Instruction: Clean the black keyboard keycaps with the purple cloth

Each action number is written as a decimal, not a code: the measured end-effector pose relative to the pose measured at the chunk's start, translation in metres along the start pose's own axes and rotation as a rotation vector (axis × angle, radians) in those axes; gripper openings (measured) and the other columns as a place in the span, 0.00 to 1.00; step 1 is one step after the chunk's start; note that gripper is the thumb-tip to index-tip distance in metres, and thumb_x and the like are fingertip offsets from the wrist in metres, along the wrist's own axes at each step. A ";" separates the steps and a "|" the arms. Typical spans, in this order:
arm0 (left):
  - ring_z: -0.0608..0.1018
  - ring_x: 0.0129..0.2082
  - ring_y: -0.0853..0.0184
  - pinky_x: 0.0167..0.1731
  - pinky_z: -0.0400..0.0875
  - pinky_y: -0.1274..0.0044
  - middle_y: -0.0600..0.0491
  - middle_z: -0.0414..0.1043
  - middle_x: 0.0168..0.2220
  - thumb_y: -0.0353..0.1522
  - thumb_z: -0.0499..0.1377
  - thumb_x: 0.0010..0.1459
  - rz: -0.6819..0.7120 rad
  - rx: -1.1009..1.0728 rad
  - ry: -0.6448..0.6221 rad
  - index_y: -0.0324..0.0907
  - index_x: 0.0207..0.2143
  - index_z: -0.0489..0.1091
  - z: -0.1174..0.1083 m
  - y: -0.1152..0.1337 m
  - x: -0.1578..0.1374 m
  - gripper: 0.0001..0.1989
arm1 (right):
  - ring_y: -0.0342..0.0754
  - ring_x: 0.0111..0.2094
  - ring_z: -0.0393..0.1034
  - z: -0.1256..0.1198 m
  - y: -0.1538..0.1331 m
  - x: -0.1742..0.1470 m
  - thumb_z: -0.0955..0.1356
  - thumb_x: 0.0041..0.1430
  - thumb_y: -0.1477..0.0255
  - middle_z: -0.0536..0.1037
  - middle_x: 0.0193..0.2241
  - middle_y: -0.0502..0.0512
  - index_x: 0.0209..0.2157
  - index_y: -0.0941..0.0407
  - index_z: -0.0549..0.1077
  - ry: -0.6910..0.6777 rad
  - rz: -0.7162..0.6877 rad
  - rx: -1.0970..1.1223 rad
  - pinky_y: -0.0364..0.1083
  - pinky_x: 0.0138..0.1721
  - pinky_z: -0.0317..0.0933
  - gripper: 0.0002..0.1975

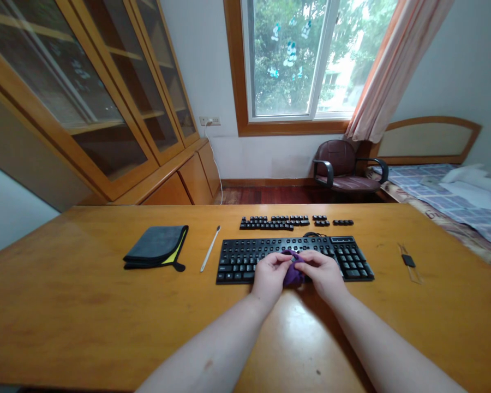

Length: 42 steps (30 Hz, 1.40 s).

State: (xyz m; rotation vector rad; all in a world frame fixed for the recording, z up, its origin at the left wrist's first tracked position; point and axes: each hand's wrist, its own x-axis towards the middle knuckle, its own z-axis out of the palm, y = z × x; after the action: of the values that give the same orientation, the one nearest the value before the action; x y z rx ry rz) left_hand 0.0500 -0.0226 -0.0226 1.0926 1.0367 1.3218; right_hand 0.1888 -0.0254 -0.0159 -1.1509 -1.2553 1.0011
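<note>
Both hands meet over the front edge of a black keyboard (239,262), pinching a purple cloth (293,277) between them. My left hand (270,275) has its thumb and fingers closed on the cloth's left side. On the right side, my right hand (322,273) grips the same cloth with bent fingers. A small greyish thing shows in the fold between the fingertips, too small and too covered to name for certain. Several keys are off the keyboard's upper rows, and the hands hide part of its middle.
Loose black keycaps (265,224) lie in rows behind the keyboard. To the left are a thin white brush (210,250) and a folded grey cloth (155,244) with yellow lining. A wire keycap puller (409,261) lies right. A chair (341,164) stands beyond the wooden table (85,316).
</note>
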 end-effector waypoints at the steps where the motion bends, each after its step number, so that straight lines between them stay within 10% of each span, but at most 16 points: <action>1: 0.77 0.31 0.67 0.37 0.71 0.74 0.51 0.76 0.30 0.30 0.61 0.47 -0.001 -0.006 -0.006 0.39 0.27 0.74 0.000 0.000 0.000 0.04 | 0.48 0.32 0.70 -0.001 0.000 0.000 0.74 0.40 0.71 0.77 0.26 0.52 0.22 0.55 0.77 -0.002 -0.001 -0.003 0.47 0.37 0.63 0.04; 33: 0.76 0.36 0.67 0.43 0.70 0.73 0.52 0.73 0.34 0.26 0.64 0.42 0.021 -0.155 0.000 0.39 0.33 0.68 0.002 0.006 0.002 0.13 | 0.53 0.38 0.72 -0.003 -0.007 0.000 0.69 0.49 0.58 0.79 0.36 0.57 0.35 0.55 0.77 0.083 0.043 0.027 0.50 0.43 0.65 0.17; 42: 0.75 0.39 0.65 0.44 0.68 0.71 0.50 0.72 0.36 0.27 0.63 0.45 0.204 0.085 0.010 0.40 0.33 0.72 -0.005 -0.005 0.003 0.09 | 0.54 0.39 0.73 -0.003 0.000 -0.003 0.67 0.52 0.57 0.79 0.38 0.57 0.38 0.53 0.78 -0.011 0.030 0.055 0.51 0.42 0.66 0.18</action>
State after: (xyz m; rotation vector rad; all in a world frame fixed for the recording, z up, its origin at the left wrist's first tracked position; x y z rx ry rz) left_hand 0.0462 -0.0189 -0.0284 1.2849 1.0171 1.4564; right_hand 0.1916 -0.0285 -0.0163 -1.1254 -1.2155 1.0595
